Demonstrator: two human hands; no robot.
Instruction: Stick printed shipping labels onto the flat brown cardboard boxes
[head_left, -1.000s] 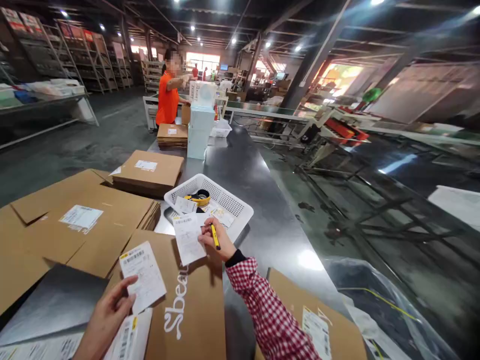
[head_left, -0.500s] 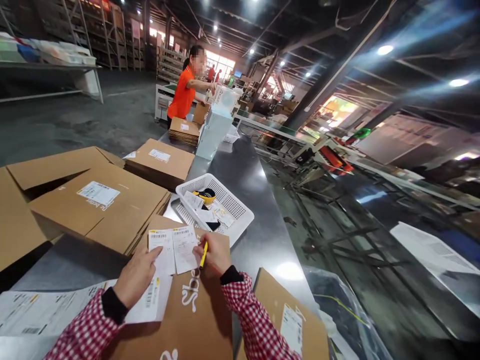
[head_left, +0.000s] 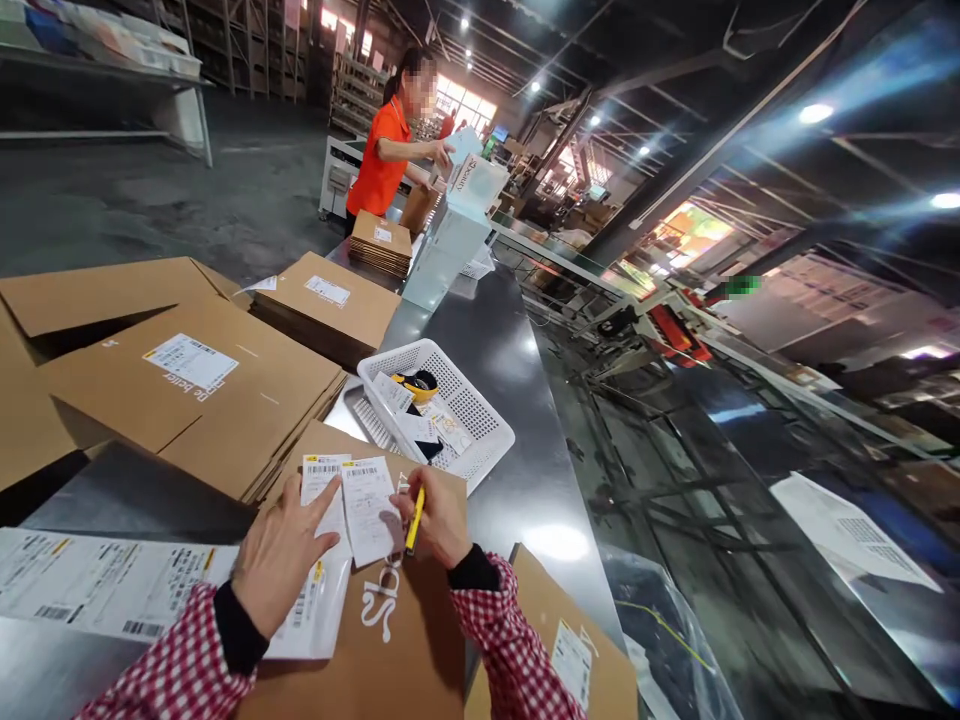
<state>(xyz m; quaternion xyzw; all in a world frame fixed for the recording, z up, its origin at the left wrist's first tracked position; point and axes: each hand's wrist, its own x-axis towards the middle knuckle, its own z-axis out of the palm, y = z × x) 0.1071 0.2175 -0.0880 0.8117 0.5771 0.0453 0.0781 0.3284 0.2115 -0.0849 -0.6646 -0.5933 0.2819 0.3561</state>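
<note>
Over flat cardboard (head_left: 405, 665), pinching yellow pen (head_left: 415, 520) in curled right hand (head_left: 444, 522), aligning it one-to-seven o'clock, resting beside right slip (head_left: 367, 512) at nine o'clock; spreading left hand (head_left: 274, 558), gripping nothing visible, touching left slip (head_left: 321, 471) at one o'clock.

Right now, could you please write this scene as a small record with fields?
left hand: left hand, fingers spread on left slip
right hand: right hand holds yellow tool at right slip
under slips: lettered cardboard
beyond: white basket, yellow-and-black item inside
left side: stacked cartons
far end: person in orange beside pale blue boxes
</note>
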